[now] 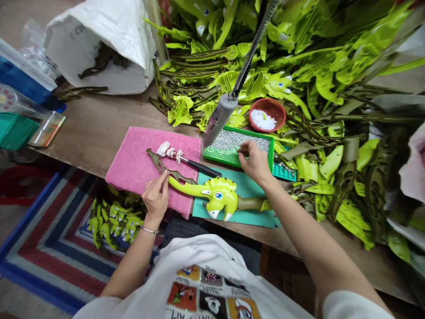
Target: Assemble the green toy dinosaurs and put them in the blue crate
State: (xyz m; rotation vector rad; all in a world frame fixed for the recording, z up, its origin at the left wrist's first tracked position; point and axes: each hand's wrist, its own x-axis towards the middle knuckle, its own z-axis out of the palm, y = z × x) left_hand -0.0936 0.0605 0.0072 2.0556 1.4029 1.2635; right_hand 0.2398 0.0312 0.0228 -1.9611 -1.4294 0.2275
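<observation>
Wooden surface (93, 128) spans the view, striped rug (49, 239) on the floor below at L, w/ a heap of finished green toys (113, 221) just under the edge.

Nearest: both forearms reach fwd from a white printed shirt. Left hand (156, 195), wrist straight, bracelet on it, fingers curled, thumb + forefinger pinched on the thin olive tail end of the dino toy (219, 197). Toy lies flat, head twd the person, tail on the pink towel (133, 155), head + handle on the teal mat (249, 186).

Beyond it a black-handled hand tool (199, 167) lies across towel & mat, white bits at its tip.

Right hand (254, 161) arched palm-down, fingertips bunched at the near edge of the green screw tray (219, 157); can't tell if it's got a screw.

Powered driver (219, 117) hangs on a cable over the tray's L end. Red bowl (279, 106) w/ white pieces behind. Farthest: big pile of lime & olive plastic parts (332, 57), white sack (99, 40) at L.
</observation>
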